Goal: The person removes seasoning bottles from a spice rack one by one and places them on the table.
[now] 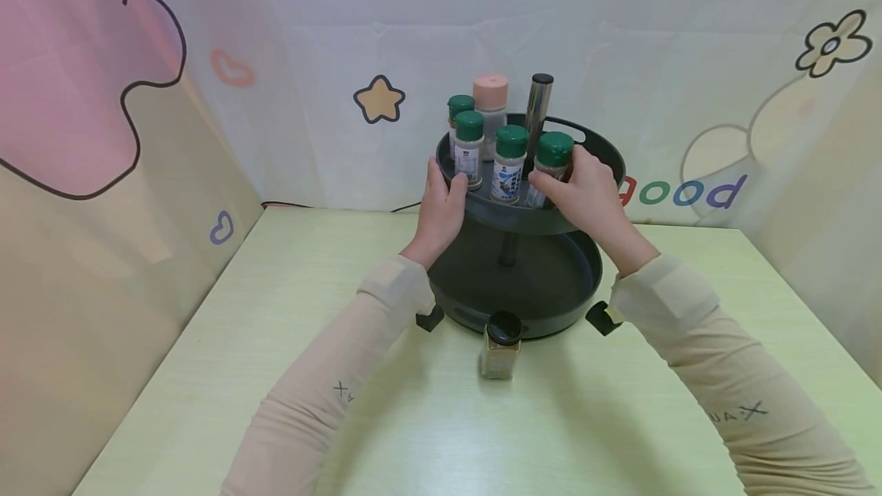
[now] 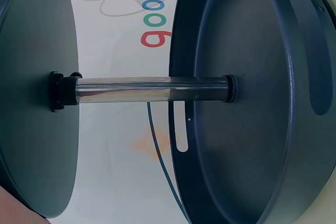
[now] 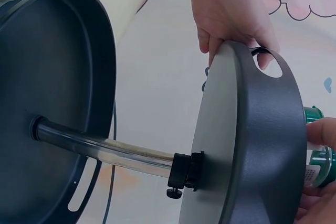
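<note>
A dark two-tier round rack (image 1: 544,223) stands on the table. My left hand (image 1: 441,209) holds its upper tray by the left rim; in the right wrist view a thumb shows through the handle slot. On that tray's right side, my right hand (image 1: 594,188) grips a green-capped spice jar (image 1: 554,150) between thumb and fingers. Left of it stand another green-capped spice jar (image 1: 508,174), two more such jars (image 1: 468,155), a pink-capped bottle (image 1: 491,94) and a steel pole (image 1: 539,102) with a black top. Whether the gripped jar touches the tray is hidden.
A black-capped square jar (image 1: 501,350) stands on the table (image 1: 441,435) in front of the lower tray (image 1: 524,312). A thin cable runs behind the rack, and a printed cloth (image 1: 310,98) hangs at the back.
</note>
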Demonstrator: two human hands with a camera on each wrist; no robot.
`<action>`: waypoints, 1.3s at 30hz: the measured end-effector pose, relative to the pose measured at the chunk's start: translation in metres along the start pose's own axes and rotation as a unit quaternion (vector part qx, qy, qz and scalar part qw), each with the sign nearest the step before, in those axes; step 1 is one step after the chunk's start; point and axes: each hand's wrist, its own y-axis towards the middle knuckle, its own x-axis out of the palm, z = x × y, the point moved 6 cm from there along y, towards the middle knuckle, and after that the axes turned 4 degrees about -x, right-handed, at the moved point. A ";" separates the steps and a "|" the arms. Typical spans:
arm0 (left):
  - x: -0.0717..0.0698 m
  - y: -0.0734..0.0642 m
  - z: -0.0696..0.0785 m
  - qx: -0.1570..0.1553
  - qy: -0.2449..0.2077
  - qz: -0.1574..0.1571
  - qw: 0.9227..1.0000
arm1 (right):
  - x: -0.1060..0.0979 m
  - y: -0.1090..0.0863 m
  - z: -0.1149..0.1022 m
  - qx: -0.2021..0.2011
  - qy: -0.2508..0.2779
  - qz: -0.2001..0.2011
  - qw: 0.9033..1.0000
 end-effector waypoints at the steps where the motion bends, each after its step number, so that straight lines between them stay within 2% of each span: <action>1: 0.000 0.000 0.000 0.000 0.000 0.000 1.000 | 0.000 0.000 0.000 -0.003 0.004 0.004 1.000; 8: 0.000 0.000 -0.001 0.004 0.001 0.002 1.000 | -0.005 -0.001 -0.004 -0.023 0.026 0.027 0.999; 18: 0.000 0.001 0.000 0.003 0.002 0.002 1.000 | -0.014 -0.002 -0.010 -0.039 0.027 0.062 0.997; 26: 0.000 0.002 -0.001 -0.006 0.002 0.003 1.000 | -0.016 -0.004 -0.010 -0.040 0.064 0.069 0.995; 39: 0.000 0.001 0.000 0.003 -0.004 0.002 1.000 | -0.023 -0.004 -0.007 -0.051 0.102 0.100 0.988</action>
